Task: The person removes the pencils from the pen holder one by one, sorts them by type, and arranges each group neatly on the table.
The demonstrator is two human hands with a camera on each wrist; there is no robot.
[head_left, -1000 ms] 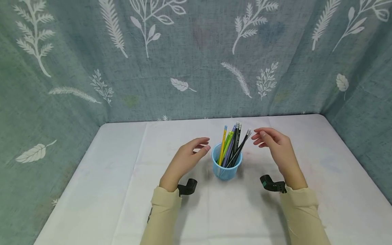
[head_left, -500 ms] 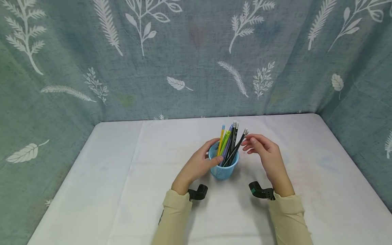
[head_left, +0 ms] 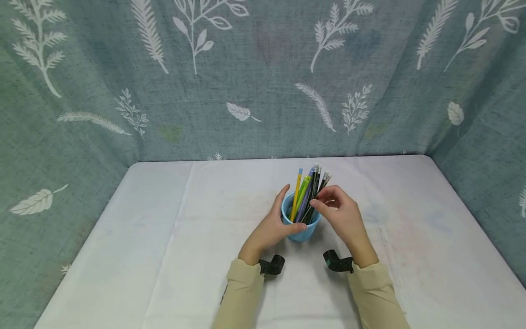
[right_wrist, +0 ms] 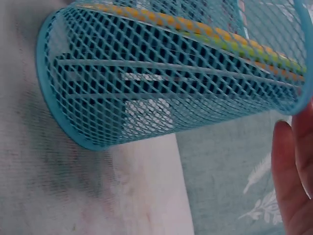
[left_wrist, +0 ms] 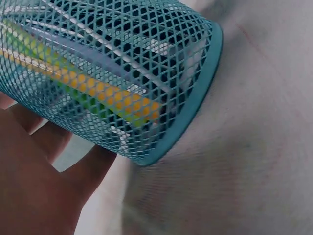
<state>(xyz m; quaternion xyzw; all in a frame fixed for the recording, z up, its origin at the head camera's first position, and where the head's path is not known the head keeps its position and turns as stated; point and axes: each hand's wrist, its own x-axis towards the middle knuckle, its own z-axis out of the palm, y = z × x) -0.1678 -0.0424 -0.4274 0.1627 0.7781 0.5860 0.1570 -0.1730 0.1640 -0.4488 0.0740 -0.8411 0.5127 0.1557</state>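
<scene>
A light-blue mesh pencil cup stands upright on the white-covered table, filled with pencils. Among them are a yellow pencil, green ones, a purple one and several black pencils with silvery ends. My left hand holds the cup from the left, thumb across its near rim and fingers round its far side; in the left wrist view those fingers lie against the mesh. At the cup's right rim, my right hand pinches a black pencil between thumb and forefinger. Its other fingers hang beside the rim.
White cloth covers the table around the cup. Behind it and at both sides hangs a grey-green curtain with white leaf prints. Each wrist wears a black camera mount.
My left hand has moved right and taken hold of the cup. My right hand has come left from beside the cup and now pinches a black pencil.
</scene>
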